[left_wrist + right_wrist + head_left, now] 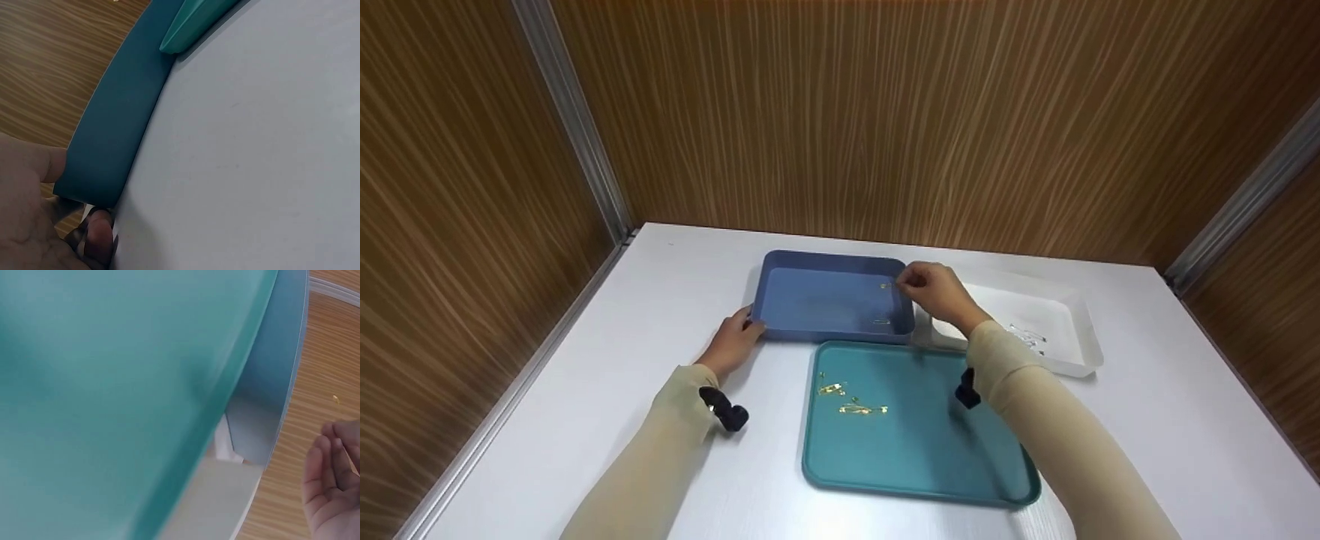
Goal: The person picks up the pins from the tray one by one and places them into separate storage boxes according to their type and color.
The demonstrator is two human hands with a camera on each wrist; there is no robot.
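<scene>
I have my left hand (733, 341) steadying the blue bin (817, 300) at its corner while my right hand (937, 292) pinches a gold pin (886, 286) over it (release looks due next; more pins wait on the teal tray (915, 465)).

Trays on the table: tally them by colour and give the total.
Blue tray: 1
Teal tray: 1
White tray: 1
Total: 3 trays

The left hand grips the blue tray's near left corner; the right hand pinches a small gold pin above it.
</scene>
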